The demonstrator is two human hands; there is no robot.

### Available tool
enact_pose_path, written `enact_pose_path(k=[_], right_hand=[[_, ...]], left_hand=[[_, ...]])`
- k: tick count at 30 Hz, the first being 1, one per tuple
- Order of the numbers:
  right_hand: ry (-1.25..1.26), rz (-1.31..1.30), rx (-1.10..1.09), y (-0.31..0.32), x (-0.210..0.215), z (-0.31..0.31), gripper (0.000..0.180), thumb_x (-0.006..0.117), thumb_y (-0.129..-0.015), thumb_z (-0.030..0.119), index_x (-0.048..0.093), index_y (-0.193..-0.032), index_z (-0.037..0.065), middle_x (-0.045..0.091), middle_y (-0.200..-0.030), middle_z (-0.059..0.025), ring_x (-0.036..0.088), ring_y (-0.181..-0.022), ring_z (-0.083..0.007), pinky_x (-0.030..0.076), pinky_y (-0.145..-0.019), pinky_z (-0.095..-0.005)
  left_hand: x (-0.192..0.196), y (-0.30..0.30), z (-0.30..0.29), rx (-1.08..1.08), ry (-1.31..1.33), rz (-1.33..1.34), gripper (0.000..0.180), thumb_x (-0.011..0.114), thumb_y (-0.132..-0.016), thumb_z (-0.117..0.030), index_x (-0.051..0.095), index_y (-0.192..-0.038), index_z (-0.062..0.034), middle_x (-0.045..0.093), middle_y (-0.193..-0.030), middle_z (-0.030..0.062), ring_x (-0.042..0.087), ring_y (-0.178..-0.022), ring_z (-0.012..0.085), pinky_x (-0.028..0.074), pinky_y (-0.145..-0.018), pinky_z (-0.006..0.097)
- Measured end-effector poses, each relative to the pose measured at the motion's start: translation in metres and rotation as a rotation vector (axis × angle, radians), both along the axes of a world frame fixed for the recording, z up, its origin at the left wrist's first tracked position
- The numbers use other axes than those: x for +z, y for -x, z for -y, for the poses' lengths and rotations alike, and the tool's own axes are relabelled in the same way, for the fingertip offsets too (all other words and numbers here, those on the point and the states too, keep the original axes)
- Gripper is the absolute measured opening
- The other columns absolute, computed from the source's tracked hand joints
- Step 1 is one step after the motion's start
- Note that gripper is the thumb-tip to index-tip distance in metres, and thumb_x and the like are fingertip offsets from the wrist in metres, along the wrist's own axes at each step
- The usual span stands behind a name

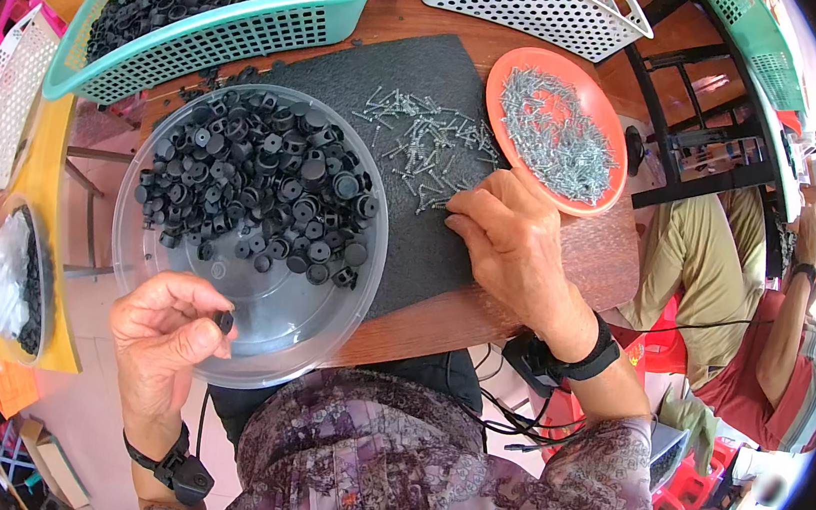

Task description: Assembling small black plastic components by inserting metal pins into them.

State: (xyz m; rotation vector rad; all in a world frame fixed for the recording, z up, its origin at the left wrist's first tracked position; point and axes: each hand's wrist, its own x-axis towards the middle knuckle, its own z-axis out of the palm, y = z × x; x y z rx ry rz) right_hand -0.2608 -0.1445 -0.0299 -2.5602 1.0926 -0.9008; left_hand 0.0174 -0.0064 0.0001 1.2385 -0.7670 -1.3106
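My left hand [168, 333] pinches a small round black plastic part [223, 320] between thumb and fingers, over the near rim of a clear round tub [239, 321]. Inside that tub lie many black plastic caps [266, 173] of the same sort. To the right, my right hand [510, 242] has thumb and fingertips pressed together at the near edge of a loose pile of silver screws [426, 141]. Whether a screw is between those fingertips is hidden. The pile lies on a dark grey mat [408, 255]. An orange plate [606, 106] heaped with more screws stands just beyond the right hand.
A teal basket [221, 37] full of black parts stands at the far left, a white perforated basket [526, 12] at the back. The wooden table's [598, 267] near edge is close to my body. Cables [509, 428] hang below it. Another person [767, 377] sits at the right.
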Motion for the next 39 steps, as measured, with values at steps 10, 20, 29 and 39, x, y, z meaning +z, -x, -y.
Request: enact_pose_path(k=[10, 20, 29, 39], right_hand=[[-0.144, -0.017, 0.055, -0.001, 0.002, 0.005, 0.011, 0.068, -0.064, 0.003, 0.059, -0.071, 0.004, 0.052, -0.071, -0.0103, 0.052, -0.072, -0.0299, 0.042, -0.061, -0.0393], [-0.034, -0.123, 0.108, -0.01, 0.0, 0.01, 0.009, 0.061, -0.066, -0.001, 0.052, -0.068, 0.002, 0.05, -0.068, -0.0118, 0.05, -0.069, -0.0302, 0.04, -0.06, -0.0398], [-0.062, -0.012, 0.035, -0.017, 0.025, -0.018, 0.029, 0.056, -0.068, -0.011, 0.056, -0.096, -0.002, 0.048, -0.071, -0.0125, 0.048, -0.064, -0.0279, 0.04, -0.057, -0.0365], [-0.545, 0.586, 0.168, -0.069, 0.037, -0.05, 0.016, 0.064, -0.074, -0.007, 0.062, -0.089, -0.001, 0.058, -0.077, -0.0047, 0.053, -0.063, -0.0079, 0.042, -0.057, -0.0207]], left_hand=[[0.001, 0.002, 0.002, -0.01, -0.013, 0.015, 0.026, 0.074, -0.072, -0.01, 0.061, -0.088, 0.0061, 0.062, -0.078, 0.011, 0.062, -0.065, 0.0163, 0.05, -0.056, 0.025], [0.003, 0.0, 0.001, -0.009, -0.017, -0.028, 0.024, 0.073, -0.073, -0.008, 0.06, -0.087, 0.0063, 0.062, -0.08, 0.0116, 0.062, -0.066, 0.0173, 0.051, -0.058, 0.026], [0.001, -0.001, 0.002, -0.026, 0.004, -0.208, 0.024, 0.068, -0.076, -0.005, 0.059, -0.094, 0.0076, 0.063, -0.081, 0.0135, 0.062, -0.066, 0.0166, 0.052, -0.062, 0.026], [-0.006, 0.007, -0.001, -0.063, 0.114, -0.403, 0.024, 0.065, -0.082, -0.01, 0.059, -0.098, 0.0066, 0.063, -0.081, 0.0137, 0.061, -0.067, 0.0167, 0.051, -0.058, 0.026]])
